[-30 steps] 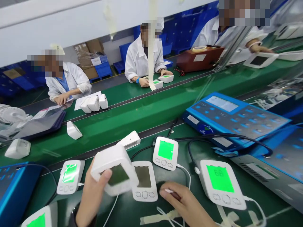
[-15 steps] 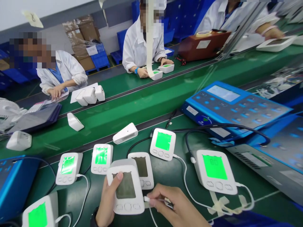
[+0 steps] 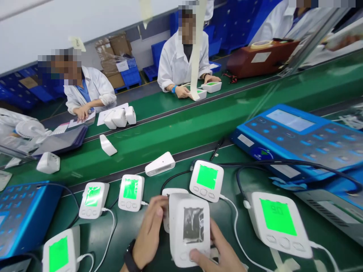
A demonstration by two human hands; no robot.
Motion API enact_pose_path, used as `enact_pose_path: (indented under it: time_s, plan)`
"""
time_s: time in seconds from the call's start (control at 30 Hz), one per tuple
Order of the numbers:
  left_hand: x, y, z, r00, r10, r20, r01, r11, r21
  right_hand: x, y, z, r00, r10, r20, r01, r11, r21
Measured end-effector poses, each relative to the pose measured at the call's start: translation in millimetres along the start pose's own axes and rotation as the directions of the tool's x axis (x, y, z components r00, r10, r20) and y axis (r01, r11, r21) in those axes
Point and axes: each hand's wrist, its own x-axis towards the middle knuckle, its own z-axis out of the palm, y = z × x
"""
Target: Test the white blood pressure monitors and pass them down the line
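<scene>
My right hand (image 3: 219,247) holds a white blood pressure monitor (image 3: 194,224), its thumb on the front by the buttons and its fingers along the right side. The monitor's screen is dark under shiny film. My left hand (image 3: 149,230), with a black band on the wrist, is just left of it with fingers apart. Those fingertips reach over the left edge of another monitor (image 3: 166,223), mostly hidden behind the held one; whether they press on it is unclear. A lit green-screen monitor (image 3: 206,180) stands behind to the right. No cable plug shows at the held monitor.
More lit monitors (image 3: 131,192) with white cables (image 3: 113,230) stand left, and a large one (image 3: 280,223) stands right. Blue test boxes (image 3: 286,132) flank the bench. A white wedge-shaped unit (image 3: 160,164) lies near the green divider (image 3: 170,134). Co-workers in white coats (image 3: 181,56) sit beyond.
The held monitor has passed from my left hand to my right hand, which no longer pinches the white cable plug. My view has shifted slightly, moving everything rightward.
</scene>
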Motion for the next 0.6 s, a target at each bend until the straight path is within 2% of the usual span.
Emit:
enact_pose_path:
  time_s: [0.03,0.1,0.13,0.2,0.33,0.43,0.5,0.6]
  plan:
    - [7,-2,-2.9,0.996,0.032,-0.078,-0.021,0.991,0.134,3,4,1,0.999,0.003,-0.039,0.0,0.997,0.083]
    - [22,-8,-8.1,0.972,0.049,-0.231,0.036,0.936,0.351,12,11,4,0.994,-0.004,-0.113,0.028,0.975,0.218]
    - [30,-11,-9.8,0.965,0.028,-0.262,0.082,0.913,0.399,17,13,5,0.991,-0.005,-0.137,0.04,0.966,0.256]
    - [43,-16,-10.3,0.97,-0.043,-0.239,0.144,0.895,0.423,25,15,7,0.99,-0.01,-0.139,0.048,0.961,0.273]
    - [51,-23,-3.2,0.984,-0.069,-0.166,0.125,0.927,0.353,34,11,11,0.988,-0.018,-0.15,0.056,0.967,0.25]
    - [45,-29,4.7,0.981,-0.031,-0.191,0.088,0.951,0.297,34,9,11,0.987,-0.029,-0.161,0.067,0.969,0.237]
    - [41,-32,9.0,0.973,-0.062,-0.222,0.103,0.978,0.18,33,9,11,0.988,-0.036,-0.15,0.07,0.97,0.232]
    - [37,-30,13.1,0.963,-0.172,-0.205,0.166,0.985,-0.049,33,12,9,0.987,-0.047,-0.156,0.084,0.967,0.239]
